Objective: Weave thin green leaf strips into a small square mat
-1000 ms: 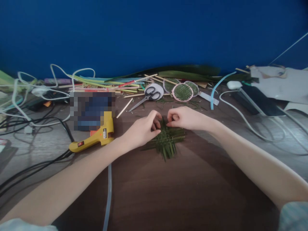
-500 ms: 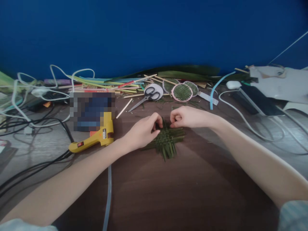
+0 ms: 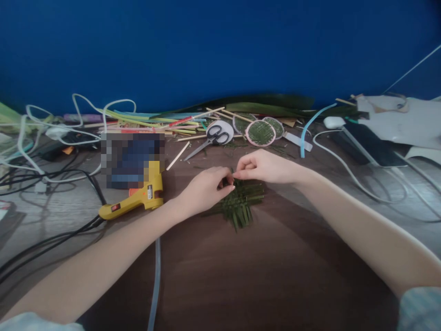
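Note:
A small woven mat of green leaf strips lies on the dark wooden table. My left hand rests on the mat's left side, fingers curled and pinched on its strips. My right hand is over the mat's far edge, thumb and fingers pinched on a strip end, fingertips almost touching the left hand's.
A yellow glue gun lies left of the mat beside a blurred box. Scissors, round woven discs, sticks and long leaves lie at the back. Cables crowd the left; a white cable and papers sit right.
My right hand has moved left and lowered its fingertips towards the left hand. The left thumb has dropped onto the mat. The mat has stayed in place.

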The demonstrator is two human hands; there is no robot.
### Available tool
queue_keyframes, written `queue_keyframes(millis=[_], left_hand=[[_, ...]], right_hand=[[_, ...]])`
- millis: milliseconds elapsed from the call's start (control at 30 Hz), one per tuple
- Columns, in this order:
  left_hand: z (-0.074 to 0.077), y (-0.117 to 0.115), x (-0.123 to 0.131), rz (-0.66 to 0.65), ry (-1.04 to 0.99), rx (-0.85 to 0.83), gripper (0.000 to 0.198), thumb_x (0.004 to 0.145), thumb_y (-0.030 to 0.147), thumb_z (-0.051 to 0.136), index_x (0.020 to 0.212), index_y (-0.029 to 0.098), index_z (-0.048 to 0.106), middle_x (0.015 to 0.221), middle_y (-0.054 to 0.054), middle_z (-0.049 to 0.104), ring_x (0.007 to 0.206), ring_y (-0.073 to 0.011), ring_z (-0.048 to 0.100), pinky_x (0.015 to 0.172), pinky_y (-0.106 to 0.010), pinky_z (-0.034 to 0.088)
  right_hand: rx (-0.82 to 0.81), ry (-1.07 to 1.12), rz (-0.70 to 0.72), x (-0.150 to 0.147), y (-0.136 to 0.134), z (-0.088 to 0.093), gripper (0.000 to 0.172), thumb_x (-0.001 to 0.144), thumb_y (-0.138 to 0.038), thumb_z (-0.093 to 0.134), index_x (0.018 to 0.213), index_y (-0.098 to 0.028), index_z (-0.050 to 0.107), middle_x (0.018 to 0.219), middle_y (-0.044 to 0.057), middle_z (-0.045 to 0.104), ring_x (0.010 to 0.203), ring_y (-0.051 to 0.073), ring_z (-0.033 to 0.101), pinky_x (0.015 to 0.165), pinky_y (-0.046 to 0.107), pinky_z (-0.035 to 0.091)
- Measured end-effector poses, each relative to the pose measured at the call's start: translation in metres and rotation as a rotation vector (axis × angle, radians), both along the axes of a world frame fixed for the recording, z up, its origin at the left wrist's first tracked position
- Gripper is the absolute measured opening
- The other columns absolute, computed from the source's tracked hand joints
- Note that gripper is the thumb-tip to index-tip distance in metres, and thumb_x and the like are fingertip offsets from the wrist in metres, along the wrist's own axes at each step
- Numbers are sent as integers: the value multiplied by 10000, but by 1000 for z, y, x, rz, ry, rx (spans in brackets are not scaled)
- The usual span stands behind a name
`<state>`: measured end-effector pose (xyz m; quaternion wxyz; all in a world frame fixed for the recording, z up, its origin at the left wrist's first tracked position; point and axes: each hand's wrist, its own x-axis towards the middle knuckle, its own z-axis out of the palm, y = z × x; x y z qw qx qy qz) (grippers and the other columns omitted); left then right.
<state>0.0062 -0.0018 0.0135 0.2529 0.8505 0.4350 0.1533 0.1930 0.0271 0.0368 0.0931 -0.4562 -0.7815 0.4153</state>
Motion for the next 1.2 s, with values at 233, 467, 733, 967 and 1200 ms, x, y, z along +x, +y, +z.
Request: queue_keyframes(millis=[233, 467, 733, 967, 1200], left_hand=[[-2, 1, 0, -1, -66, 16, 134, 842, 230, 444, 836, 169, 563, 806, -17, 603, 756, -149, 561, 714, -280, 427], [-2, 1, -1, -23, -52, 30, 153, 827, 188, 438, 846, 176, 590, 881, -27, 627, 829, -163, 568, 777, -299, 430], [-2, 1, -1, -26, -36, 46, 137, 827, 179, 447, 847, 169, 582, 896, -32, 630, 841, -165, 571, 774, -292, 429], [-1, 1, -1, -18, -61, 22, 134, 833, 188, 446, 837, 167, 579, 885, -27, 633, 831, -159, 577, 768, -282, 429], [-2, 1, -1, -19, -82, 10, 127, 830, 208, 450, 806, 171, 569, 838, -12, 621, 800, -154, 572, 738, -273, 429]], right_hand=[[55, 156, -71, -10, -4, -10, 311, 756, -446, 525, 722, -147, 603, 559, -29, 477, 501, 73, 354, 491, 235, 253], [314, 13, -82, 3, 8, -18, 185, 711, -274, 566, 861, -171, 594, 644, -22, 480, 571, 100, 424, 565, 242, 315], [305, -9, -9, 0, 4, -21, 188, 691, -138, 495, 866, -168, 558, 690, -13, 487, 604, 105, 442, 590, 241, 327], [358, 138, 0, -2, 2, -16, 94, 691, -163, 537, 783, -169, 521, 792, 19, 537, 697, 128, 480, 637, 255, 369], [288, 220, 57, 0, 0, -9, 72, 694, -158, 569, 743, -170, 517, 749, 4, 569, 670, 116, 491, 631, 247, 379]])
